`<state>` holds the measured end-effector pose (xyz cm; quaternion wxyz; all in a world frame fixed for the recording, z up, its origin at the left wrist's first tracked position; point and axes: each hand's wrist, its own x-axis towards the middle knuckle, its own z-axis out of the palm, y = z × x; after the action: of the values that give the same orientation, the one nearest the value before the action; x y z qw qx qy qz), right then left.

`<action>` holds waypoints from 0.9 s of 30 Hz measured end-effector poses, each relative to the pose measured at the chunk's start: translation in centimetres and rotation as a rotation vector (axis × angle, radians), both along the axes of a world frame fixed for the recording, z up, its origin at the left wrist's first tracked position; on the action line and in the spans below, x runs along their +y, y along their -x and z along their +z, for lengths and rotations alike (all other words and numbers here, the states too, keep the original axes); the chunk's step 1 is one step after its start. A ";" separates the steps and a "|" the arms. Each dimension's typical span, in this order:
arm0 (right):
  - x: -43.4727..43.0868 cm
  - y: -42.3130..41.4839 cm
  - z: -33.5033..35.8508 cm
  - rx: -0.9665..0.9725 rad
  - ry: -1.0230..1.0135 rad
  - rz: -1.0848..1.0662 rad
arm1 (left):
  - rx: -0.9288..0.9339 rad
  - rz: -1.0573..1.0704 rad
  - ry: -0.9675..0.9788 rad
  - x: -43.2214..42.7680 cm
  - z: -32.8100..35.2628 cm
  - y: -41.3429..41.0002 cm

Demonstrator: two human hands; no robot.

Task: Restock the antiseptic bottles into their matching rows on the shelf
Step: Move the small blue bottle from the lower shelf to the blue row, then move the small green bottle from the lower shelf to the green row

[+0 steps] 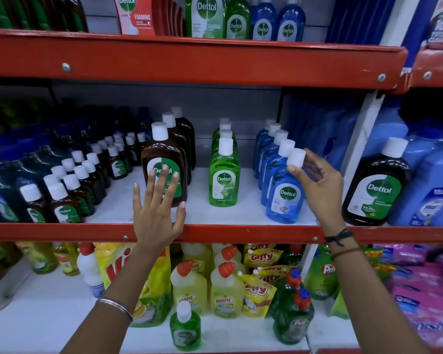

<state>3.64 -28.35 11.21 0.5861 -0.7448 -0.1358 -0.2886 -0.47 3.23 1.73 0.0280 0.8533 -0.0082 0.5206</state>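
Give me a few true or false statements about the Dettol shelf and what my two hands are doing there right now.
1. The right hand pinches the cap of the front blue bottle. True.
2. The left hand grips a green bottle. False: it lies open against the big brown bottle.
3. The green row stands between brown and blue rows. True.
4. All brown bottles stand left of the green row. False: one brown bottle stands at far right.

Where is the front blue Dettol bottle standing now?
The front blue Dettol bottle stands on the middle shelf, right of centre, heading the blue row beside the green row, with the right hand at its cap.
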 end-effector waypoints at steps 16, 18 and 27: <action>12.0 13.7 -21.5 0.403 0.290 0.504 | 0.036 0.009 -0.045 2.1 -1.4 0.7; 13.0 13.9 -23.9 0.480 0.379 0.559 | 0.042 0.012 -0.043 2.1 -1.5 0.7; 14.7 12.4 -25.5 0.583 0.309 0.596 | 0.039 -0.006 -0.017 2.0 -1.6 0.8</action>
<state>-8.80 -13.68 -14.26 0.5391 -0.8023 -0.2154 0.1389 -1.23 5.26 0.16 0.0226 0.8634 -0.0148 0.5037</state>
